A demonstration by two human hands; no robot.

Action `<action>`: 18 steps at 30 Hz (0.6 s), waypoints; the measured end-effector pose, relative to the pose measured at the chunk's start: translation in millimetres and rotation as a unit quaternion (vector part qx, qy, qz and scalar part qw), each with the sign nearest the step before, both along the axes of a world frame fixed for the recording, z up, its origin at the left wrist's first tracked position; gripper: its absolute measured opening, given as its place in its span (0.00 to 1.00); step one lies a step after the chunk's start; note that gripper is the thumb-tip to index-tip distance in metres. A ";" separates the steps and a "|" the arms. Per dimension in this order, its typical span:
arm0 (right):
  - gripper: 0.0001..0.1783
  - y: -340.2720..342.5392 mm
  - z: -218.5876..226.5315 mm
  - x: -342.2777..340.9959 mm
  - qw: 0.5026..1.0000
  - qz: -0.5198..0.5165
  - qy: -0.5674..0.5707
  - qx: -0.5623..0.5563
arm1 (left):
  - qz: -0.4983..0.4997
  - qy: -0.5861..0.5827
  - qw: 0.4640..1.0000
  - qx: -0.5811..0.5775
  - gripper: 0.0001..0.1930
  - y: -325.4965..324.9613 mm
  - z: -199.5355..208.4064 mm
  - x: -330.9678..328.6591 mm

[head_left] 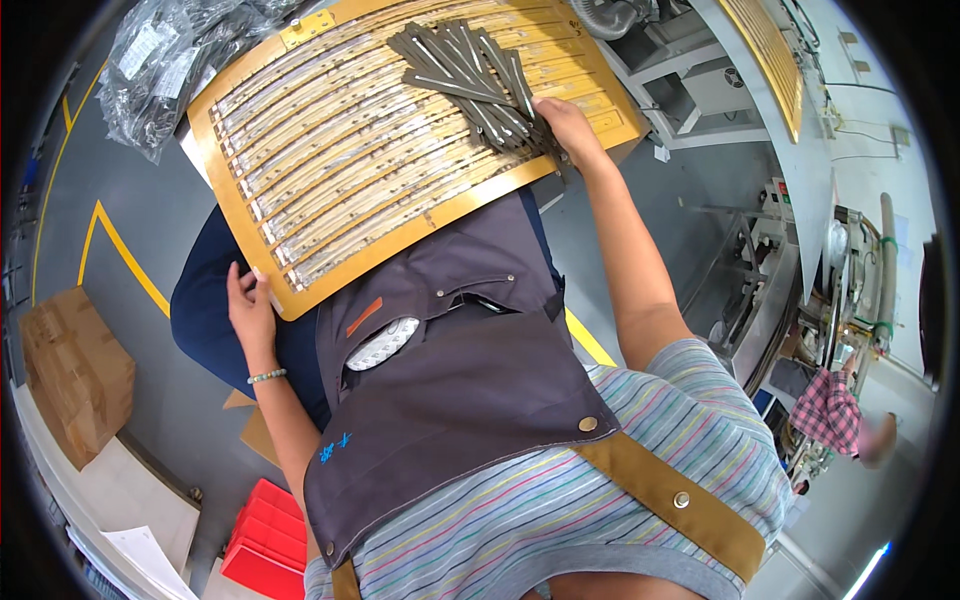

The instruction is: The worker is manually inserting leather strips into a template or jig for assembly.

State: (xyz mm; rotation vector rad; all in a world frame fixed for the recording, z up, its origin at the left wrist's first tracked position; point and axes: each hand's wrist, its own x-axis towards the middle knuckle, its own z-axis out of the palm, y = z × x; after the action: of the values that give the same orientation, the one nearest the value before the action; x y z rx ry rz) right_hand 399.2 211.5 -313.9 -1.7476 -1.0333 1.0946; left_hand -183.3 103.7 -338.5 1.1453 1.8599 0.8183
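A gold-coloured tray (410, 212) with many long parallel slots, filled with pale strips, lies tilted in front of me over my lap. On its far right part is a loose, crossed heap of thin dark grey strips (465, 85). My right hand (572, 132) is at the right end of this heap, its fingers closed round strip ends and partly hidden behind them. By the tray's near left corner, my left hand (252, 308) has its fingers apart, the thumb against the edge; nothing is held in it.
Clear plastic bags (155, 75) with dark contents lie at the far left. A cardboard box (78, 375) and red bins (265, 545) stand to the left. Metal machinery (690, 85) is at the far right. A person in a checked shirt (828, 408) is further right.
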 end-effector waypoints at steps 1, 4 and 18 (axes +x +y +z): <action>0.26 1.3 -4.0 5.8 1.000 0.000 -0.002 0.000 | 0.001 0.086 0.996 0.032 0.32 0.1 3.7 -0.6; 0.20 10.1 -3.7 2.3 0.959 0.089 -0.266 -0.022 | -0.013 0.140 0.986 0.085 0.30 -4.8 19.5 1.0; 0.12 94.7 111.2 -9.5 0.991 0.098 0.024 0.091 | 0.035 0.099 0.982 0.156 0.21 -19.4 99.5 29.4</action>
State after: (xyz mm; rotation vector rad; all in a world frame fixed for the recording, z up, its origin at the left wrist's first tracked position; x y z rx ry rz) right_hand 389.8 306.2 -202.7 -1.4920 -1.2563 1.1180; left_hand -153.9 84.4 -239.1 1.4033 1.9901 1.1003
